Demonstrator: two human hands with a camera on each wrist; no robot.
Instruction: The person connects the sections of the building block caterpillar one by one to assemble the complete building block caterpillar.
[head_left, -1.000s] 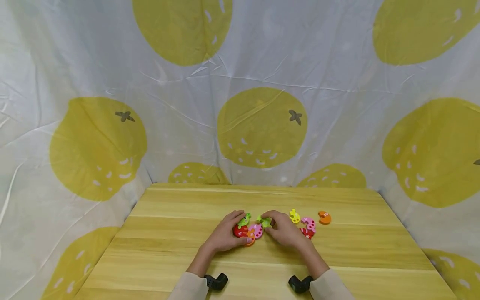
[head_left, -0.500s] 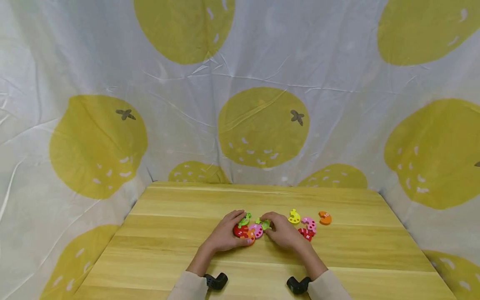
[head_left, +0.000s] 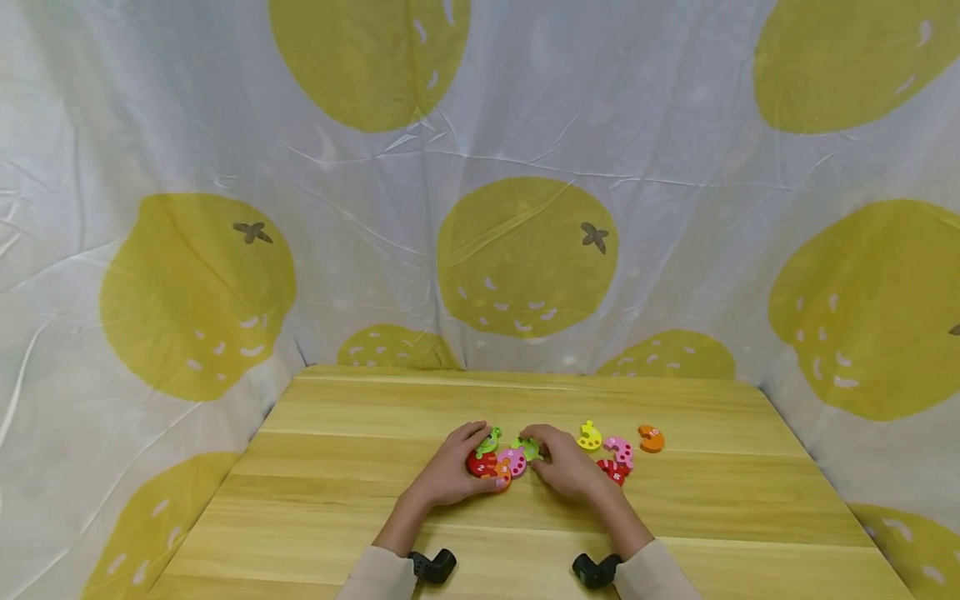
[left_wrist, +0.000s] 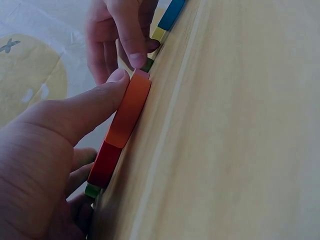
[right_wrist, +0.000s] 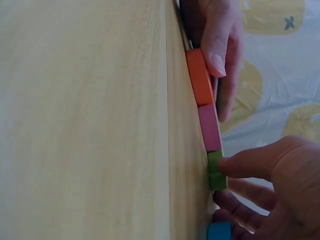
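Flat, thick, numbered puzzle pieces lie on the wooden table. My left hand [head_left: 448,468] curls around a joined chain: a green head piece [head_left: 489,442] with a face, a red piece [head_left: 480,465], an orange piece [head_left: 504,477] and a pink piece [head_left: 514,461]. Its thumb presses the orange edge, and its other fingers reach around the red and green side. My right hand [head_left: 567,461] pinches a light green piece [right_wrist: 216,171], whose side meets the pink piece in the right wrist view. Part of that green piece hides behind the fingers in the head view.
To the right lie loose pieces: yellow [head_left: 589,436], pink [head_left: 619,451], red [head_left: 614,472] and orange [head_left: 651,438]. A blue piece [right_wrist: 219,231] sits by the right fingers. Black wrist devices [head_left: 433,567] show near both sleeves. A lemon-print cloth [head_left: 375,250] hangs behind the table [head_left: 360,400].
My right hand has shifted slightly left, bringing the light green piece up against the pink one. The left hand stays in place on the joined pieces.
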